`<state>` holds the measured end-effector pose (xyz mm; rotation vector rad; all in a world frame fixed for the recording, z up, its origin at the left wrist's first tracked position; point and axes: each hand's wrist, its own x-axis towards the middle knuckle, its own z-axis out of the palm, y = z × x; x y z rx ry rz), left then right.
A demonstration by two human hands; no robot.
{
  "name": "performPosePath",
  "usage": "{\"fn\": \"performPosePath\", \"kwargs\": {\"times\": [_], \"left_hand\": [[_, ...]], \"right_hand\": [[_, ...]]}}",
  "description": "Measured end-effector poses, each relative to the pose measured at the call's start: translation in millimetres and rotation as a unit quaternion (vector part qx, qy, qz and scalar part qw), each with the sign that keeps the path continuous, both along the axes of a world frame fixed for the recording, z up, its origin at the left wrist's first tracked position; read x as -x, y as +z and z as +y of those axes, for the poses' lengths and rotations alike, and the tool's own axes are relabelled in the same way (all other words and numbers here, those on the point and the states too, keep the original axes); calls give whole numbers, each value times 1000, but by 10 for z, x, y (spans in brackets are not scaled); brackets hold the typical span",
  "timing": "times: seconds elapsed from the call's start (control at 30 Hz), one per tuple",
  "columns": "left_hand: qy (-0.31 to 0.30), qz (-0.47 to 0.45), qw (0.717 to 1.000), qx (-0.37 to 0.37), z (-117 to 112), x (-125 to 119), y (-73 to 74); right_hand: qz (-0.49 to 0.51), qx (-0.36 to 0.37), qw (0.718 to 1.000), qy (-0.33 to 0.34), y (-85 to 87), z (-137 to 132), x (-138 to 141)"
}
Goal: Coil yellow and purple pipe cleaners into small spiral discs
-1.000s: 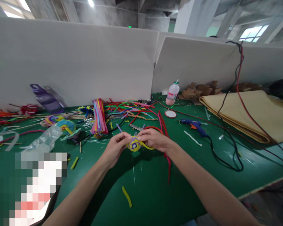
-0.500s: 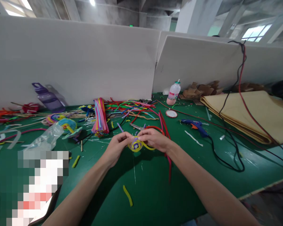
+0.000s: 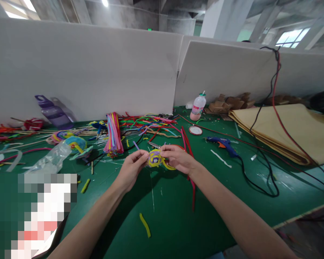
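Observation:
Between my two hands is a round coil of yellow and purple pipe cleaners (image 3: 154,159), held just above the green table. My left hand (image 3: 133,166) pinches its left edge between thumb and fingers. On the other side my right hand (image 3: 178,158) grips the right edge, and a yellow pipe cleaner end loops out under those fingers. Partly hidden behind my right hand lie scissors (image 3: 153,145) with their blades showing. Red pipe cleaners (image 3: 188,144) stretch past my right wrist. A short yellow piece (image 3: 145,225) rests on the table nearer to me.
A bundle of coloured pipe cleaners (image 3: 113,135) stands left of loose ones. Finished-looking fuzzy flowers (image 3: 75,144) and a purple bottle (image 3: 54,114) are at left. At right are a blue glue gun (image 3: 221,142) with its cord, a pink drink bottle (image 3: 198,107) and folded tan sheets (image 3: 280,129).
The coil has risen slightly and turned to show more of its face. My left fingers have shifted to its left edge, while my right hand keeps its grip.

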<state>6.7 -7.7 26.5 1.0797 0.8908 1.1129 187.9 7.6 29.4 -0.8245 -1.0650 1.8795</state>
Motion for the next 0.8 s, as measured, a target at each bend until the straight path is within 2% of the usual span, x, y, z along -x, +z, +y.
{"fn": "performPosePath", "kwargs": {"times": [0.37, 0.57, 0.8], "left_hand": [[0, -3, 1000, 2, -31, -26, 34], [-20, -52, 994, 90, -47, -37, 46], [-26, -25, 997, 75, -70, -31, 57]], "right_hand": [[-34, -33, 999, 19, -1, -26, 18], [-2, -10, 1000, 13, -11, -12, 8], [14, 28, 998, 45, -40, -1, -31]]}}
